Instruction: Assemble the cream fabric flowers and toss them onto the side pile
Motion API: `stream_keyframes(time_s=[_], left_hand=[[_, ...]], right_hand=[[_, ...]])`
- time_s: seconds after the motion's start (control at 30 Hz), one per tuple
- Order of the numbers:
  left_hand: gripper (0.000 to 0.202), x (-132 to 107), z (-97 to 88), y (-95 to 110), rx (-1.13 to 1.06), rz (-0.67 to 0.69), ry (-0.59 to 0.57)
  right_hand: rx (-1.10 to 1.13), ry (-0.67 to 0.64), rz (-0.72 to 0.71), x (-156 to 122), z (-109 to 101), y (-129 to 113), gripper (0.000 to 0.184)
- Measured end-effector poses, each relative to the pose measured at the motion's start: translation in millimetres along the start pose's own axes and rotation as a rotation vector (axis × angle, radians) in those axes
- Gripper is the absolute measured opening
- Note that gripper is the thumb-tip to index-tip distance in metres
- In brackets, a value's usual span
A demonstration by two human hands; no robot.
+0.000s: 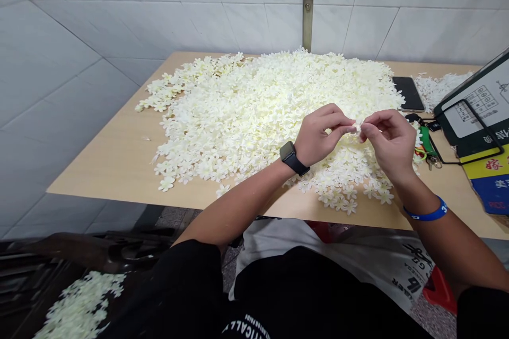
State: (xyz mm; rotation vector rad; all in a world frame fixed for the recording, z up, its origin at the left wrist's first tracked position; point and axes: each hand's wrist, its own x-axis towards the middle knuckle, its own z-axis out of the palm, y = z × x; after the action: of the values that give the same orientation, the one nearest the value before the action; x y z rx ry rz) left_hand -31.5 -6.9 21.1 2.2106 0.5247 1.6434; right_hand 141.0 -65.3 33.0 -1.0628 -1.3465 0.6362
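Note:
A wide heap of cream-white artificial flowers [254,111] covers much of the wooden table. Over its right front part my left hand [324,135] and my right hand [392,140] meet, fingertips almost touching. Thumb and forefinger of each are pinched together on a small white piece [358,126] between them. Its shape is mostly hidden by the fingers, and it blends with the flowers behind. My left wrist wears a black watch [293,158]; a blue wristband [427,213] is around my right forearm.
Right of the heap lie a dark phone [408,93], a pile of thin white bits [441,89], keys with a green holder [428,143] and a printed box [479,116]. More flowers [79,307] lie low at left. A tiled wall [238,21] closes the back.

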Motion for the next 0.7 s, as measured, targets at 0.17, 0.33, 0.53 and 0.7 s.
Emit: stream_keyframes(time_s=[0.17, 0.33, 0.53, 0.7], left_hand=[[0.022, -2, -2.0, -5, 0.116, 0.089, -0.040], [0.027, -1, -5.4, -8, 0.127, 0.097, -0.107], [0.038, 1, -8.9, -2, 0.114, 0.034, -0.169], [0.041, 5, -11.6, -1, 0.171, 0.079, -0.264]], right_hand=[[-0.055, -0.076, -0.147, -4, 1, -4, 0.014], [-0.076, -0.088, -0.076, -2, -1, -6, 0.017], [-0.056, -0.111, -0.024, 1, -5, -4, 0.022], [0.025, -0.176, 0.034, 4, -7, 2, 0.022]])
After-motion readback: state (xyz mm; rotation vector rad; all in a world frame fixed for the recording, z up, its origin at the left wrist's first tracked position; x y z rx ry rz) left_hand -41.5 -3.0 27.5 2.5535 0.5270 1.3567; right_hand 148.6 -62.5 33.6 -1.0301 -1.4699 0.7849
